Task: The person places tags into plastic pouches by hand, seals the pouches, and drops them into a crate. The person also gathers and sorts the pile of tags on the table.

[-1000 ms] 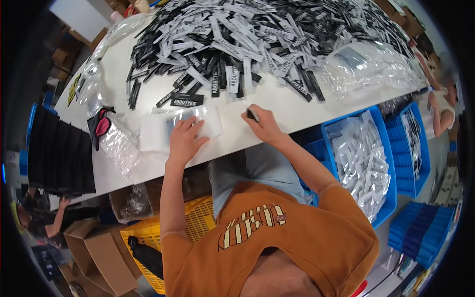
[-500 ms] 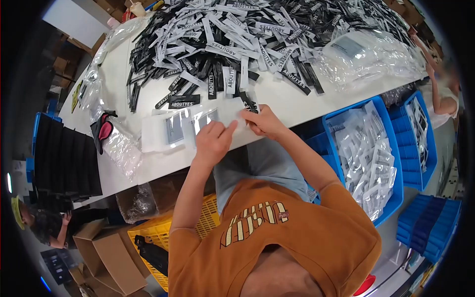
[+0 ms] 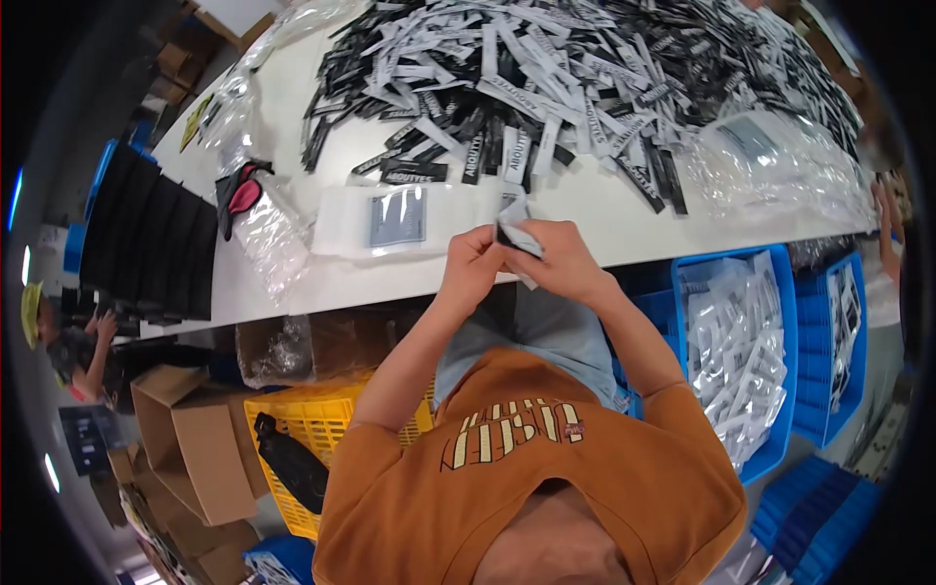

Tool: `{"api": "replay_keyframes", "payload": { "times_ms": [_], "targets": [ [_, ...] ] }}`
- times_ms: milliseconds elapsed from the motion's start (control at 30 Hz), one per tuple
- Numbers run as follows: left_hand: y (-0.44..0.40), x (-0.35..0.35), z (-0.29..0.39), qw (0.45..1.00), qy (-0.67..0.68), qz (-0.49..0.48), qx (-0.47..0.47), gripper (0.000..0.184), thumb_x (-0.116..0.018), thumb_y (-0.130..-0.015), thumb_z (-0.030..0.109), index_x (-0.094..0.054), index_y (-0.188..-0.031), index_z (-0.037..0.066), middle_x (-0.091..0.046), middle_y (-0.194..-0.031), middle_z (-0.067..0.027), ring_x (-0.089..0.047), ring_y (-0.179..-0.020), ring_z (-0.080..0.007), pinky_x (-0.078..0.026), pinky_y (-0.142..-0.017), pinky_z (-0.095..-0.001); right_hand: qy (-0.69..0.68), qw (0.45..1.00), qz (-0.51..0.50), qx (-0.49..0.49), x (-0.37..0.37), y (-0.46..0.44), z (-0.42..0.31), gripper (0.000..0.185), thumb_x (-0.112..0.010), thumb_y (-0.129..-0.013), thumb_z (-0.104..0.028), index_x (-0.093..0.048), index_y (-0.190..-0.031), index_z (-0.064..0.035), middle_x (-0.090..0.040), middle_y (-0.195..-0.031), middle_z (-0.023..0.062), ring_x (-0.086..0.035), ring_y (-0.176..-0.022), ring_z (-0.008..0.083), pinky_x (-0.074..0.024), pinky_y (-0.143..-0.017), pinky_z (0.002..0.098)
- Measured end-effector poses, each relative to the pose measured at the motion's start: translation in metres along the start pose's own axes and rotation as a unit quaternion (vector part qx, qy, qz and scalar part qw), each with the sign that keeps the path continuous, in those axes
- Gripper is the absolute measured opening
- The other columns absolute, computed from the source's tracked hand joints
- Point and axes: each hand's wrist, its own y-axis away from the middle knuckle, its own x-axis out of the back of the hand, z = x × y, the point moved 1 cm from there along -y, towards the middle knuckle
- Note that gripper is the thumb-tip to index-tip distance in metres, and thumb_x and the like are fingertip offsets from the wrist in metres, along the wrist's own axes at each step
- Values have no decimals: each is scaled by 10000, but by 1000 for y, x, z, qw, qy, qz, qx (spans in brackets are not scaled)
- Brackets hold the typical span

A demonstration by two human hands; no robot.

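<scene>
My left hand and my right hand meet just above the table's near edge. Pinched between their fingers is a small clear plastic bag with something black and grey at its opening; the fingers partly hide it. Flat on the table, left of my hands, lies a stack of clear bags, the top one showing a grey printed panel. Beyond my hands spreads a large heap of black and white strips printed "ABOUTYES".
Crumpled clear plastic lies on the table's right, and a black and pink item on its left. Right of my body stands a blue crate of filled bags. A yellow crate and an open carton sit lower left.
My hands have come together. My left hand has left the bag stack and moved right; a bag is now between both hands. The view has shifted, so the table appears further right.
</scene>
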Motion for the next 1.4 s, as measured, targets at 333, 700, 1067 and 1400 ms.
{"api": "replay_keyframes", "payload": {
  "times_ms": [333,700,1067,1400],
  "targets": [
    [-18,9,4,914,-351,52,-199,272,-675,-652,-13,-662,-923,-11,-657,-780,-132,-631,-700,-166,-479,-618,-277,156,985,25,65,-9,1,-1,172,-636,-720,-117,-571,-873,-71,-617,-764,134,-611,-705,346,-482,-588,442],
    [-31,-1,38,827,-463,21,-318,490,-559,-676,-64,-639,-1127,110,-585,-674,-97,-571,-566,-266,-464,-531,-353,118,983,116,74,14,7,7,216,-695,-714,-148,-566,-852,-43,-585,-733,152,-588,-681,358,-463,-573,408],
    [-37,-31,53,780,-460,107,-409,596,-542,-656,-104,-614,-1200,128,-475,-628,-74,-501,-544,-264,-408,-492,-366,5,990,112,-83,-5,14,22,288,-563,-889,-262,-544,-1019,-6,-627,-872,175,-619,-713,293,-492,-638,392],
    [-24,-30,19,771,-489,37,-406,692,-578,-636,-69,-534,-1294,143,-607,-782,-96,-584,-648,-283,-481,-572,-373,14,980,196,-15,-22,13,21,170,-554,-859,-176,-562,-877,-7,-522,-714,55,-530,-636,158,-458,-585,361]
  ]
}}
